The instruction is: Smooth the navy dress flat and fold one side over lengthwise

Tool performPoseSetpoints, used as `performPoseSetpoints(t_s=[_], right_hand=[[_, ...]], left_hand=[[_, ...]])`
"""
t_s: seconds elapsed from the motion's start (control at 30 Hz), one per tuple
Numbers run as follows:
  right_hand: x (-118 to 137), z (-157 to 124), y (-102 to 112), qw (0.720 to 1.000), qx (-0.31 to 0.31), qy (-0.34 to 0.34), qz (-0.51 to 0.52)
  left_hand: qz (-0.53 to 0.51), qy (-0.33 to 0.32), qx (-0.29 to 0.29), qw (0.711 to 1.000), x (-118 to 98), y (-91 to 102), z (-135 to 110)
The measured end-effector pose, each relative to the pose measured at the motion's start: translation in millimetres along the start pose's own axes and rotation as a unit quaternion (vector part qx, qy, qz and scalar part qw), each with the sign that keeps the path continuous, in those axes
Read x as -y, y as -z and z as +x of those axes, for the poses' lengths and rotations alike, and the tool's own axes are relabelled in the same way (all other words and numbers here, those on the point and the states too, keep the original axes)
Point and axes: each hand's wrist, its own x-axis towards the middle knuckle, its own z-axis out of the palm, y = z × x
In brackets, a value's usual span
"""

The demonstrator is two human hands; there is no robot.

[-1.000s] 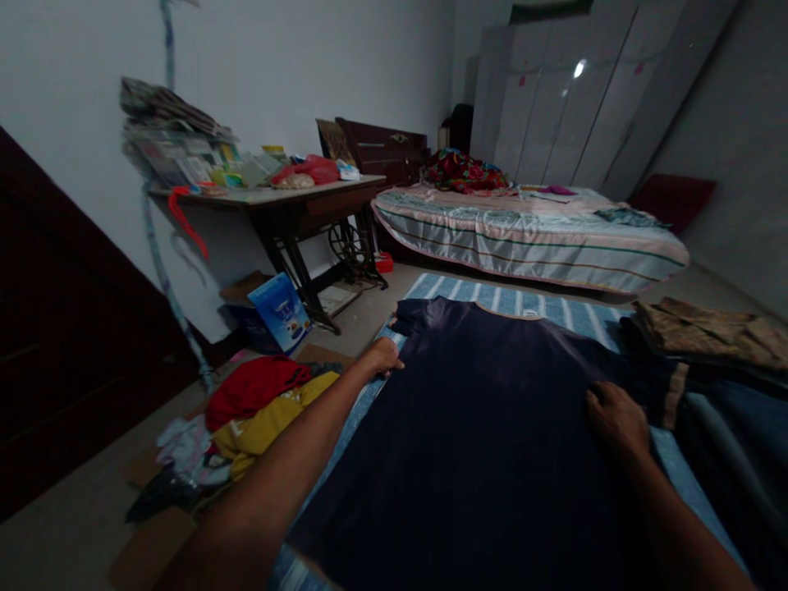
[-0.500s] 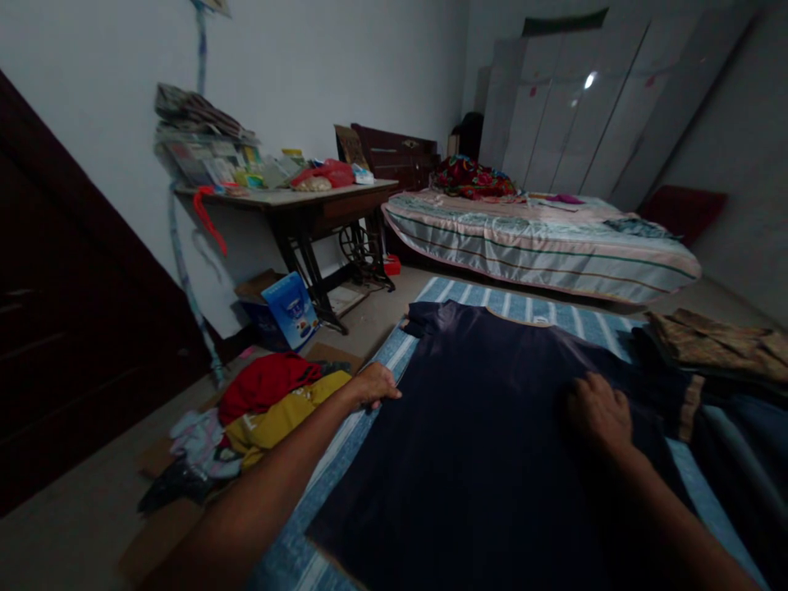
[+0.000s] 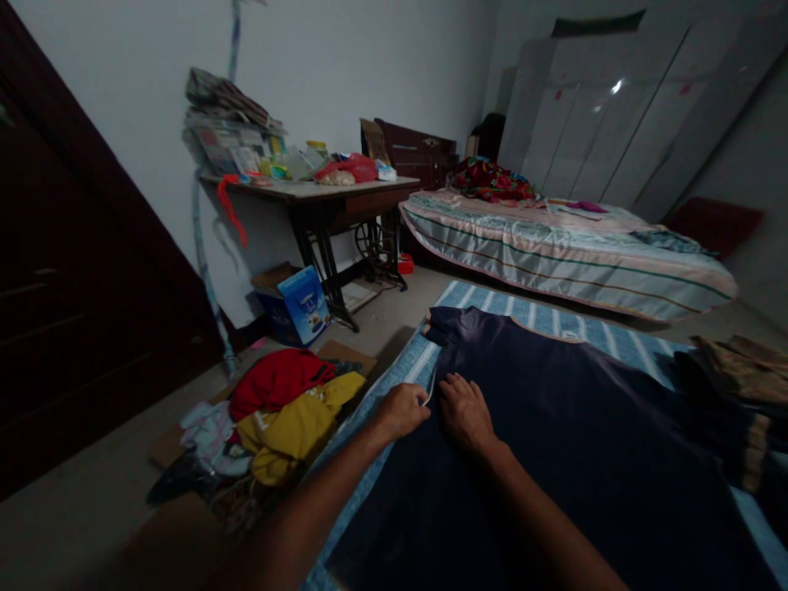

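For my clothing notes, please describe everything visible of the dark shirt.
The dark navy shirt lies spread, neckline farthest, on a striped cover, partly out of view. Its cloth looks smooth, faintly shiny; sleeves are short; tan edging trims neckline and cuffs. The left hand pinches its left edge; the right hand rests on it.

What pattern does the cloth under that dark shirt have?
The cloth is blue with white stripes; the head view shows it best, beyond the dark shirt.
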Motion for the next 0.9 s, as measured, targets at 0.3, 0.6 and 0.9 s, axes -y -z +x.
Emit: performPoseSetpoints(t_s=[0.3, 0.6, 0.9], right_hand=[[0.0, 37.3, 21.0, 0.993, -0.010, -0.119, 0.019], [-19.8, 83.5, 31.9, 0.975, 0.035, -0.216, 0.036], [-32.7, 87.6, 30.7, 0.926, 0.040, -0.286, 0.244]], left_hand=[[0.153, -0.096, -0.003, 0.984, -22.1, -17.5, -25.1], [0.149, -0.152, 0.025, 0.977, -22.6, -27.7, -40.1], [0.139, -0.158, 0.040, 0.977, -23.0, -30.8, -43.0]])
